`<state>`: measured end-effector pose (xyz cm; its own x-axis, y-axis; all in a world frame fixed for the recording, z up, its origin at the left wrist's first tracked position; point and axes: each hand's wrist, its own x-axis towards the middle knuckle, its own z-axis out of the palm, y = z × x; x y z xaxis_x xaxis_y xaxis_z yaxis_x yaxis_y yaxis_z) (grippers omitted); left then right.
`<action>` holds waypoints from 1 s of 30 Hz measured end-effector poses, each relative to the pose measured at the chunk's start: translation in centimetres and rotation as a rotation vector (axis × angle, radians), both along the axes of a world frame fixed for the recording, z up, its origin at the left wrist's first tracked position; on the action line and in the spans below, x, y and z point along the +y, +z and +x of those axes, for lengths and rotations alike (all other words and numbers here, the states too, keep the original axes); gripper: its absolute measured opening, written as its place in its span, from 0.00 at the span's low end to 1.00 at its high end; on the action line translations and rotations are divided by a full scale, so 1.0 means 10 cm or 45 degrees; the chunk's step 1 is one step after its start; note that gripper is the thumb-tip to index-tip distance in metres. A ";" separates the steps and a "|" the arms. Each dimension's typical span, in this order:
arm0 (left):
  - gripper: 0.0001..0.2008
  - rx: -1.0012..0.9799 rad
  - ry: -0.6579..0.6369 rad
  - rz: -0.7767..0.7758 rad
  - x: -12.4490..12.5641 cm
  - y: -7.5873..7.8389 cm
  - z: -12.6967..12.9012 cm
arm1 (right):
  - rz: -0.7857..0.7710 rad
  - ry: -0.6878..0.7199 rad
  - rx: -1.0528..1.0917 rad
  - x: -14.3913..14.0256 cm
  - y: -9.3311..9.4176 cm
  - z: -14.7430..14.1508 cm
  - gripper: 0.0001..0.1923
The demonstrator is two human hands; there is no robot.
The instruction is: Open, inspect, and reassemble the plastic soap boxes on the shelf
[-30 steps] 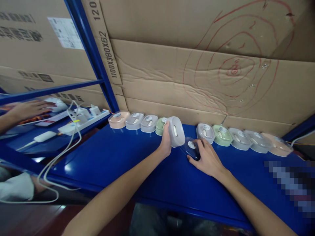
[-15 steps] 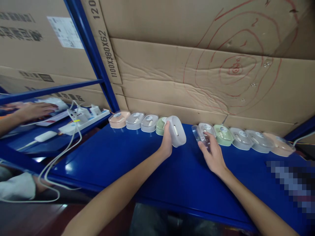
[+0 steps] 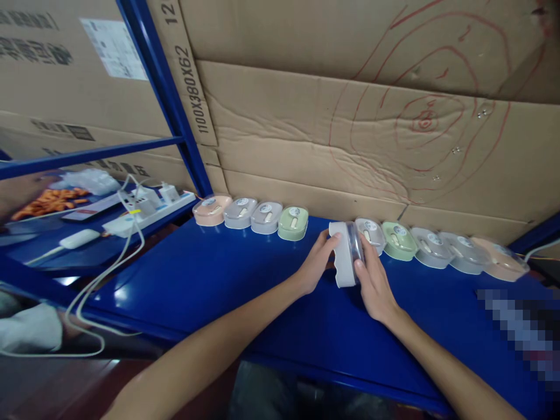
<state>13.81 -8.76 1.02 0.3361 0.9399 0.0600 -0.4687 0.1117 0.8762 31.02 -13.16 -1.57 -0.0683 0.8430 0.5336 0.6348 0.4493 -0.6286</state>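
Note:
Above the middle of the blue table (image 3: 262, 315), my left hand (image 3: 315, 262) grips a pale grey plastic box (image 3: 343, 256), tilted on its side with its wavy bottom edge facing left. My right hand (image 3: 375, 283) holds a clear lid (image 3: 356, 245) against the box's right face. Whether the lid is fastened cannot be made out. Just behind my right hand stands a lidded grey box (image 3: 371, 232). A lidded green box (image 3: 293, 224) stands behind and left of my left hand.
More lidded boxes line the back: grey (image 3: 266, 218) and peach (image 3: 212, 211) leftward, green (image 3: 399, 241), grey and peach rightward. A cardboard wall (image 3: 280, 116) rises behind. On the left shelf are a power strip (image 3: 149, 216), cables, orange pieces (image 3: 55, 201) and another person's blurred hand (image 3: 21, 192).
My left hand has carried the grey box rightward and turned it sideways. My right hand has brought the clear lid from beside the row to meet it. The other person's hand has moved left.

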 end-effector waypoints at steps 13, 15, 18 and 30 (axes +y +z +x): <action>0.27 0.078 0.016 0.032 -0.01 0.03 -0.03 | 0.053 0.040 -0.106 -0.04 -0.02 -0.01 0.38; 0.28 0.063 0.027 0.028 -0.02 0.00 -0.01 | 0.034 0.029 -0.128 -0.05 -0.03 -0.03 0.40; 0.29 0.017 0.058 -0.008 -0.04 -0.05 0.04 | -0.011 0.026 -0.149 -0.07 -0.06 -0.05 0.42; 0.37 -0.123 0.006 -0.125 -0.09 0.04 0.06 | -0.066 0.092 -0.044 -0.06 0.04 -0.09 0.39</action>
<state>14.41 -9.63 1.45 0.3291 0.9443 -0.0009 -0.5510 0.1928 0.8119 30.10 -13.80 -1.19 -0.1472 0.8614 0.4860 0.6235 0.4623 -0.6305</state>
